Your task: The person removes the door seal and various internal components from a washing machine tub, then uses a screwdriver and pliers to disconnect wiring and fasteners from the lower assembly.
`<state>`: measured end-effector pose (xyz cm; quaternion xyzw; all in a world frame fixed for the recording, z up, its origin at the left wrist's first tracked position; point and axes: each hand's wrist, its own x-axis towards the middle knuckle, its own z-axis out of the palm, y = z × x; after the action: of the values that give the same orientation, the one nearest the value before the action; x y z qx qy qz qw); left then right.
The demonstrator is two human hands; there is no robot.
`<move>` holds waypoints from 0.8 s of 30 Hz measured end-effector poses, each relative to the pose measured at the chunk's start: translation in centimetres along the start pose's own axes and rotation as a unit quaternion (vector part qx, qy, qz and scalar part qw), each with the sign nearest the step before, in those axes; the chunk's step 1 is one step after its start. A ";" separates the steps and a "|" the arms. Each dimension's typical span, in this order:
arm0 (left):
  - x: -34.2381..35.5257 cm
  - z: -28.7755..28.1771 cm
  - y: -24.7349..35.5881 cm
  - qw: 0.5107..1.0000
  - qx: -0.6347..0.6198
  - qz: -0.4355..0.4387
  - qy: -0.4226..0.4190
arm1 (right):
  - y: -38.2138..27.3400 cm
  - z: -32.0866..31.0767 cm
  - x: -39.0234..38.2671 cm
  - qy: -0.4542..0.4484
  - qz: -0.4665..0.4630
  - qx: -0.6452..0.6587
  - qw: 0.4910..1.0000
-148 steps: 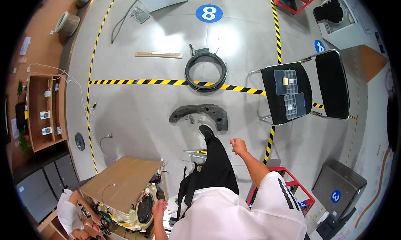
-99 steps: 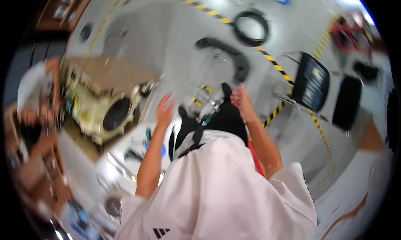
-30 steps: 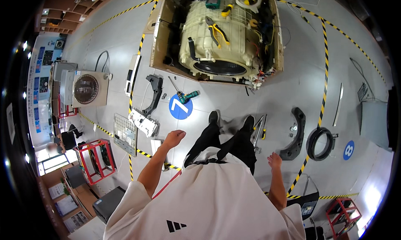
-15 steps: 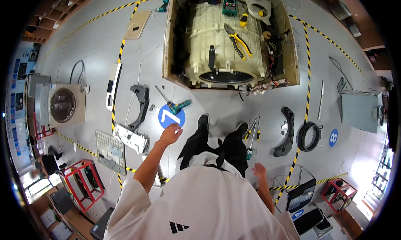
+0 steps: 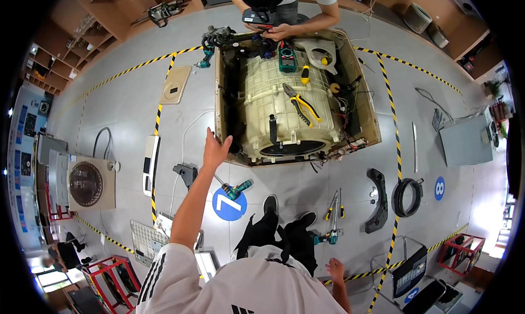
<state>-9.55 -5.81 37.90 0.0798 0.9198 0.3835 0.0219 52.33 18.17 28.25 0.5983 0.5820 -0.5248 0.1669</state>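
My left hand [image 5: 216, 149] reaches forward with thumb and fingers apart, holding nothing, close to the near left corner of an opened washing machine cabinet [image 5: 217, 95]. Whether it touches the panel I cannot tell. Inside the cabinet lies a cream plastic tub [image 5: 257, 89]. On the tub rest yellow-and-black pliers [image 5: 301, 103], a yellow-and-black screwdriver [image 5: 305, 74] and a green multimeter [image 5: 286, 58]. Low at my right side hangs my right hand [image 5: 335, 269], loosely curled, with nothing seen in it. A teal power driver [image 5: 237, 190] lies on the floor in front of me.
Another person's hand [image 5: 279, 32] holds a dark device over the cabinet's far side. Around me on the floor lie a black curved weight [image 5: 376, 200], a black ring gasket [image 5: 406, 197], hand tools [image 5: 332, 211], a second teal driver [image 5: 327, 238] and a white control panel [image 5: 150, 165].
My left arm has stretched forward to the cabinet corner, its hand now spread. The view has tilted up, bringing the other person into sight. My right hand still hangs at my side.
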 end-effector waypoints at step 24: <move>3.9 3.2 -0.2 0.946 0.310 -0.092 0.021 | 2.2 -8.1 4.5 0.019 -0.043 0.058 0.997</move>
<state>-13.07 -3.09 35.58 -0.0102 0.9969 0.0770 0.0119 56.70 26.48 26.80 0.5912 0.5788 -0.5530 0.0982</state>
